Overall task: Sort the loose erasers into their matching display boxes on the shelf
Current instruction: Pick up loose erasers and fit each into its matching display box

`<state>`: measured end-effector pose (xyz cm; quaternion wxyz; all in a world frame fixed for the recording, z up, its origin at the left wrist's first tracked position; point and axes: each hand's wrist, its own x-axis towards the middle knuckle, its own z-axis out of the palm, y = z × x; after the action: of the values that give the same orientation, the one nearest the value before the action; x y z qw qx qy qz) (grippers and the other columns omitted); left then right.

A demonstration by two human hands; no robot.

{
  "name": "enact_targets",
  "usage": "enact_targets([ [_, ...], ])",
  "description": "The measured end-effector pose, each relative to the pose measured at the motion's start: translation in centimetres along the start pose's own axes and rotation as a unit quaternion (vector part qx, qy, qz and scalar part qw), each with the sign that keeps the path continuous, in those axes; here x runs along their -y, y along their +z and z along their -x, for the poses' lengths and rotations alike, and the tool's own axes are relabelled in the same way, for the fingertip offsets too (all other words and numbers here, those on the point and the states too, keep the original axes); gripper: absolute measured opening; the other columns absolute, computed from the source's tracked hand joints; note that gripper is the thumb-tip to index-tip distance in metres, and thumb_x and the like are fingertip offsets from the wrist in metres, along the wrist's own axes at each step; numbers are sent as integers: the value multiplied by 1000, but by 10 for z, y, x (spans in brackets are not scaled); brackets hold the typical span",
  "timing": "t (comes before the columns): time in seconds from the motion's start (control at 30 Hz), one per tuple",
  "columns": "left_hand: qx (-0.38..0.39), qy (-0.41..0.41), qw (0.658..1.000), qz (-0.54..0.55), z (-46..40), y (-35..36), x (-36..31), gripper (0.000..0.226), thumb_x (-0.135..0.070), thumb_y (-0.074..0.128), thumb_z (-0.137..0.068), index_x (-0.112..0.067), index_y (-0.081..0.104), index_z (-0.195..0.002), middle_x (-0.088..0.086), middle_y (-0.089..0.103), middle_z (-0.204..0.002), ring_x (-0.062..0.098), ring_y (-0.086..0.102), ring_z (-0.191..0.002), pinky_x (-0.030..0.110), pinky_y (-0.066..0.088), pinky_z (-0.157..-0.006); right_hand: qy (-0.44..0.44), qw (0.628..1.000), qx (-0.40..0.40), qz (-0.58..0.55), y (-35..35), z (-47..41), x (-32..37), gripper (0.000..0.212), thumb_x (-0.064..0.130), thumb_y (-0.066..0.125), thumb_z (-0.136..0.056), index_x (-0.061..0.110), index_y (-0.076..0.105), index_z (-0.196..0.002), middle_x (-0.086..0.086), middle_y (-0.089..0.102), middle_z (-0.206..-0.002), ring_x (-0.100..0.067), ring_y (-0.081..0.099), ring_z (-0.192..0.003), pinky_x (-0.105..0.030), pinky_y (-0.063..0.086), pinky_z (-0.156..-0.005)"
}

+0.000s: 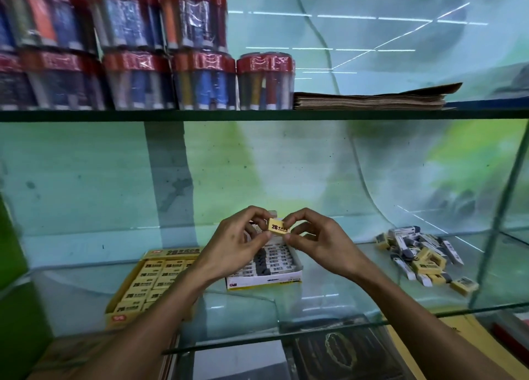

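I count two display boxes on the lower glass shelf: one yellow box (134, 291) of yellow erasers and one white box (264, 268) of white-and-grey ones. I see one yellow eraser (278, 226) in the air, pinched between two hands, my left hand (232, 245) and right hand (320, 242). One loose pile (420, 255) lies right; its erasers overlap too much to count. Seven pen tubs (264, 80) and one paper stack (372, 99) sit above.
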<state>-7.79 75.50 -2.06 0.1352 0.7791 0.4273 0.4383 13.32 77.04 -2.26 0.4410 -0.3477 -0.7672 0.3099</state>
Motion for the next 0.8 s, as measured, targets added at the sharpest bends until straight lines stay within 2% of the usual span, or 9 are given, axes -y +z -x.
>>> enact_targets([
  [0.07,-2,-19,1000,4,4,-8,2,24,-24,67,-91,-36,57,-110,-12,61,-99,7,61,-81,18,50,-68,-52,997,1,60,7,-2,2,17,13,72,-86,23,64,-98,2,67,-100,-19,66,-83,-42,57,-76],
  [0.17,3,-41,999,11,12,-20,6,24,-26,66,-92,-33,57,-113,-11,61,-103,12,63,-86,29,54,-74,-121,986,-18,116,22,-8,8,17,8,71,-85,17,65,-97,9,66,-102,-11,63,-88,-34,55,-73],
  [0.27,1,-60,997,37,22,-40,10,29,-25,64,-93,-36,56,-118,-13,61,-110,12,63,-92,29,54,-78,-121,985,-5,124,36,-15,12,16,14,73,-84,22,66,-96,11,67,-102,-10,63,-88,-33,54,-74],
  [0.4,-105,-103,983,113,38,-70,17,30,-11,59,-95,-30,60,-118,-9,63,-110,10,61,-90,24,50,-76,-99,984,85,120,62,-22,21,12,24,72,-85,31,68,-94,11,68,-92,-12,63,-78,-31,53,-72],
  [0.53,-211,-127,962,119,51,-90,23,14,-20,57,-98,-24,64,-109,0,66,-96,8,60,-75,23,49,-70,-121,960,200,153,94,-27,35,12,23,72,-86,25,71,-98,13,69,-87,-3,61,-77,-12,43,-66],
  [0.63,-241,-137,954,114,58,-100,27,11,-26,57,-97,-28,66,-105,3,67,-93,15,61,-77,33,51,-74,-146,925,286,201,110,-34,46,15,22,71,-88,20,71,-102,21,62,-85,7,58,-78,-6,38,-66],
  [0.8,-257,-142,950,110,67,-111,31,10,-29,58,-97,-32,66,-102,3,67,-89,19,60,-78,36,50,-74,-137,895,365,218,121,-44,58,14,24,72,-87,23,71,-101,22,62,-84,2,61,-83,-8,41,-70],
])
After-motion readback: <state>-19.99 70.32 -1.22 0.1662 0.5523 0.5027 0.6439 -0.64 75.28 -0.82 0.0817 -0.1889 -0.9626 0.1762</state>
